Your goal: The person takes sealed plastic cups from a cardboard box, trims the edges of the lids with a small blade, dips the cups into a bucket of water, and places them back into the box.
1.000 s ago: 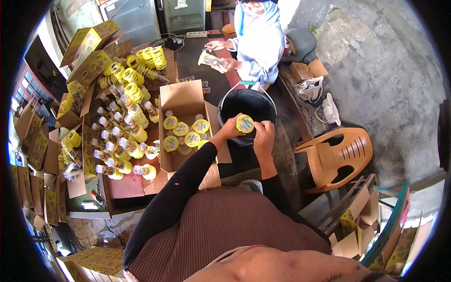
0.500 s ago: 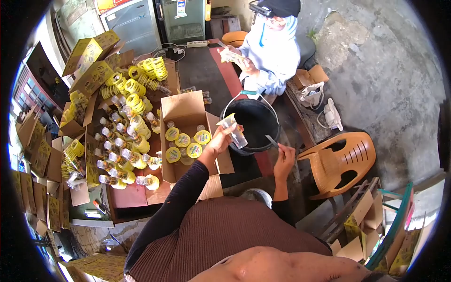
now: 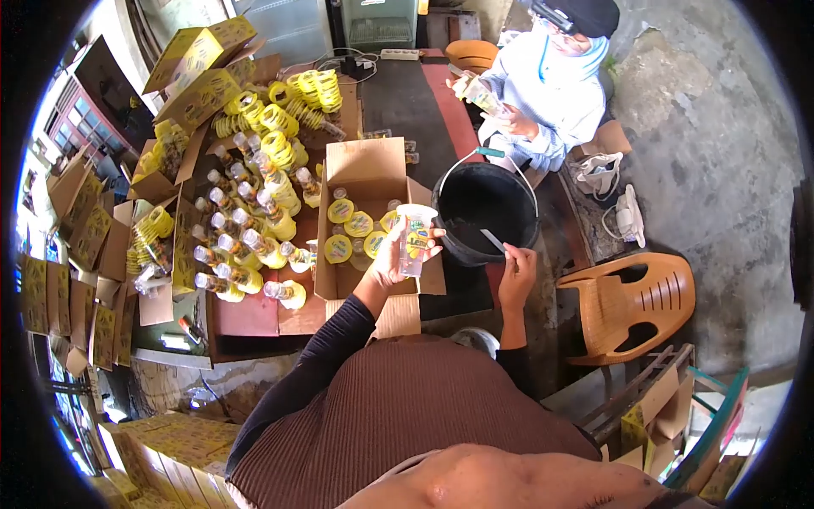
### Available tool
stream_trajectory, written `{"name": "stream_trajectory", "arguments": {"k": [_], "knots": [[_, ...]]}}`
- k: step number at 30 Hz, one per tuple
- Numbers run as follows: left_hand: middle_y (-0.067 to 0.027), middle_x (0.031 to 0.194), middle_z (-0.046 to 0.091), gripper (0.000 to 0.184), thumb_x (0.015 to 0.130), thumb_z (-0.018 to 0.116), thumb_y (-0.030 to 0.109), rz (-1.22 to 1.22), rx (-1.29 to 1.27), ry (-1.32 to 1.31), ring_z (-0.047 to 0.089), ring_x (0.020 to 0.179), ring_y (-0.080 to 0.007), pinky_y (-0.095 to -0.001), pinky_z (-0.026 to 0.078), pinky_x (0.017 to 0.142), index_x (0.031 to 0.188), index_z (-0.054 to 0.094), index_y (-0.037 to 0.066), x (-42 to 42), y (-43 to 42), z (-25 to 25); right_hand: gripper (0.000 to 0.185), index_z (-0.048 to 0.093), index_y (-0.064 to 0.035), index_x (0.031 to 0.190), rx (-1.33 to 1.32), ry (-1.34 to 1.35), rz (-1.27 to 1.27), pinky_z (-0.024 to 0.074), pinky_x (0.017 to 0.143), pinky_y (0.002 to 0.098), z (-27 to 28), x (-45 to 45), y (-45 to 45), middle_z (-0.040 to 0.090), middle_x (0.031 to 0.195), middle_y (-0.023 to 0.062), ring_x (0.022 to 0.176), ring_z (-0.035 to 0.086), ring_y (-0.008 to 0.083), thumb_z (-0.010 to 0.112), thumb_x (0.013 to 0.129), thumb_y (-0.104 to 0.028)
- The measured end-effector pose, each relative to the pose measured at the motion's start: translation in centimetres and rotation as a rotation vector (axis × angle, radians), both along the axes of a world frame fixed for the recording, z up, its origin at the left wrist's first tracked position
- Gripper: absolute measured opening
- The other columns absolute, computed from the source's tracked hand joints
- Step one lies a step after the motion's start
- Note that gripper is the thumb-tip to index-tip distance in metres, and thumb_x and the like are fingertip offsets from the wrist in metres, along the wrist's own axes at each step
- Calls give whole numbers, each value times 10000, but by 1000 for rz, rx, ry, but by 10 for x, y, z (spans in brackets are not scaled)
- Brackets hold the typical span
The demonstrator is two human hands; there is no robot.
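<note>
A clear plastic cup (image 3: 413,246) with a yellow and green label is upright in my left hand (image 3: 391,257), whose fingers wrap round it. My right hand (image 3: 517,276) pinches a small flat blade (image 3: 493,240) over the near edge of the black bucket (image 3: 476,204). Left of the cup, an open cardboard box (image 3: 365,161) holds several cups with yellow round tops. Farther left, many clear-topped bottles with yellow wrapping (image 3: 264,248) stand close together beside piled yellow rings (image 3: 278,119).
Across the bucket a person (image 3: 547,93) in a light blue top handles a similar cup. An orange plastic chair (image 3: 623,310) stands at the right. White bags (image 3: 629,216) lie on a ledge behind it. Opened cartons (image 3: 199,93) crowd the left; a power strip (image 3: 399,54) is at the back.
The cup, first seen with its yellow top facing up between both hands, is now upright in my left hand. My right hand has moved away with the blade. The view has turned slightly.
</note>
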State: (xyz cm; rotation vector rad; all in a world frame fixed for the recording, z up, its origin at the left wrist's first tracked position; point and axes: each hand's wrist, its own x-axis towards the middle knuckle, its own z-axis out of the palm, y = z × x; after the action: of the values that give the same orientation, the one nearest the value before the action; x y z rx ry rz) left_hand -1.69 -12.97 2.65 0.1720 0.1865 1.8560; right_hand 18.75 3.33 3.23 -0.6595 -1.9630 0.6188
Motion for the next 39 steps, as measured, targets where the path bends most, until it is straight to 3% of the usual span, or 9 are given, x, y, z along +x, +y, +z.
{"name": "stream_trajectory", "arguments": {"k": [8,11,14,18,23,30,33,36,39], "knots": [[-285,1177,616,708,940,520,569,-29,79,-188,682,938,-352,-504,531,952,1249,521,-68,1,-22,-5,164,695,-75,1053,23,20,124,477,715,387,-15,-56,20,530,941,113,856,563,289,611,924,-18],[-286,1177,614,704,932,530,562,-50,169,-181,668,994,-360,-516,509,976,1236,528,-73,-1,-26,-11,140,690,-73,1022,17,-57,149,479,752,398,-39,-74,21,517,922,104,876,556,300,625,907,-26],[-295,1181,615,713,921,520,577,-10,112,-217,684,926,-361,-523,497,984,1226,537,-67,0,-32,-12,154,709,-113,1014,271,-304,31,502,782,406,-46,-78,12,539,933,74,908,572,286,653,883,-54],[-317,1173,610,717,915,522,579,-14,168,-252,680,925,-379,-552,485,986,1223,542,-68,0,-39,-18,170,715,-128,1008,230,-340,-2,509,791,401,-44,-78,9,543,923,63,904,579,276,666,864,-51],[-298,1228,581,726,887,539,597,-61,237,-270,645,1023,-389,-531,559,876,1210,525,-53,1,-48,-27,168,711,-137,1005,223,-338,-14,499,793,399,-44,-79,7,553,927,66,909,582,280,668,858,-67],[-261,1203,598,705,895,530,574,-13,276,-267,641,1027,-388,-516,564,858,1239,500,-40,11,-58,-34,173,696,-172,1012,219,-336,-49,491,797,402,-47,-80,6,556,944,53,922,582,278,661,865,-87],[-241,1144,615,677,912,524,569,-8,248,-236,639,1014,-376,-505,567,837,1225,514,-31,11,-62,-29,175,693,-173,1015,228,-326,-51,494,793,401,-47,-80,6,556,944,51,920,583,276,663,865,-89],[-221,1098,624,652,929,517,566,94,-60,-173,634,1006,-361,-504,563,834,1208,526,-23,11,-65,-19,185,701,-158,1021,232,-322,-51,501,788,404,-47,-81,6,556,945,53,919,587,273,665,858,-79],[-208,1146,622,629,944,505,539,182,-226,77,623,1045,-366,-551,494,954,1286,514,11,11,-64,-28,197,709,-147,1028,242,-322,-51,509,784,404,-48,-82,7,558,946,53,915,592,270,666,853,-69]]}}
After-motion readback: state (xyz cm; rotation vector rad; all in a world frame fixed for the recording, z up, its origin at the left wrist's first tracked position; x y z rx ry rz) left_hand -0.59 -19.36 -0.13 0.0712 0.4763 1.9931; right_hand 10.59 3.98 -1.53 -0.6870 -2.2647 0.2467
